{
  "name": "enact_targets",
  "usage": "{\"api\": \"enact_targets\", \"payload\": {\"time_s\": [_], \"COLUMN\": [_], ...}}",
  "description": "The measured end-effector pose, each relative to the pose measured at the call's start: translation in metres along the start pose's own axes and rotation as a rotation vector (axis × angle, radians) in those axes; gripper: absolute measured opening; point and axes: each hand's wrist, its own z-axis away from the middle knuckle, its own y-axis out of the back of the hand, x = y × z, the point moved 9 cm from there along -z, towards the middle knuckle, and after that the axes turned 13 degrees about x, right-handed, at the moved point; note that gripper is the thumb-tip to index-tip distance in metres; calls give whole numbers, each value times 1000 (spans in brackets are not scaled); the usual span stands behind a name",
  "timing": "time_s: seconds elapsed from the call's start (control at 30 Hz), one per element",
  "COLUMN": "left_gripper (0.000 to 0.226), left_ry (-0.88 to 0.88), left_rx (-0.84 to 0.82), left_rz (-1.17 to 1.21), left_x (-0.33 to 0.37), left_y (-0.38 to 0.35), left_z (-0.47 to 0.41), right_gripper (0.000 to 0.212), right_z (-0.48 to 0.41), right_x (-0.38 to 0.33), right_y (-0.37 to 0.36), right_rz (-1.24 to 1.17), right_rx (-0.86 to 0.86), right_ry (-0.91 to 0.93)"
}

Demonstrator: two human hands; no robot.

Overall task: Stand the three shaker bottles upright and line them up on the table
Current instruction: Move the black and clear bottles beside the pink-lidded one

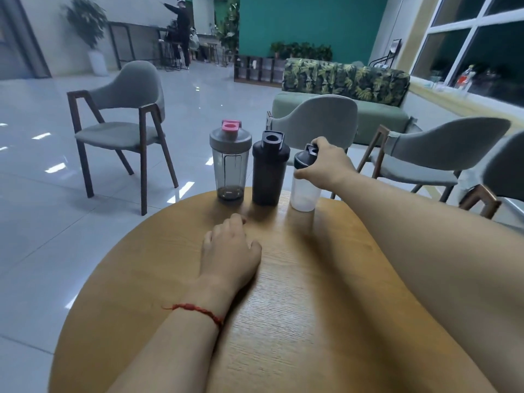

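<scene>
Bottles of three kinds are seen standing upright along the far edge of the round wooden table (283,293): a smoky clear bottle with a grey lid and pink cap (230,161) at the left end, an all-black bottle (269,170) in the middle, and a white translucent bottle with a black lid (304,182) at the right end. The first two are set just beside each other, and the third is placed near the black one with a small gap between. The lid of the white bottle is gripped from above by the right hand (326,164), with the thumb at the near side of the lid and the fingers curled over its top. The left hand (231,251) is laid palm-down on the tabletop, loosely curled and holding nothing, near the bottles but touching none. The standing-up appears to be finished for all three, and a rough row is already formed. What seems to be left is small: the white bottle may need to be nudged into line, after which it has only to be released.
</scene>
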Motion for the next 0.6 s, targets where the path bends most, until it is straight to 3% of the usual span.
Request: {"api": "enact_targets", "payload": {"time_s": [0.6], "left_gripper": [50], "left_ry": [-17], "left_rx": [17], "left_rz": [2], "left_x": [5], "left_y": [1], "left_z": [4], "right_gripper": [81], "right_z": [0], "right_x": [-12], "right_y": [-6], "right_rz": [51], "right_rx": [0], "right_ry": [22]}}
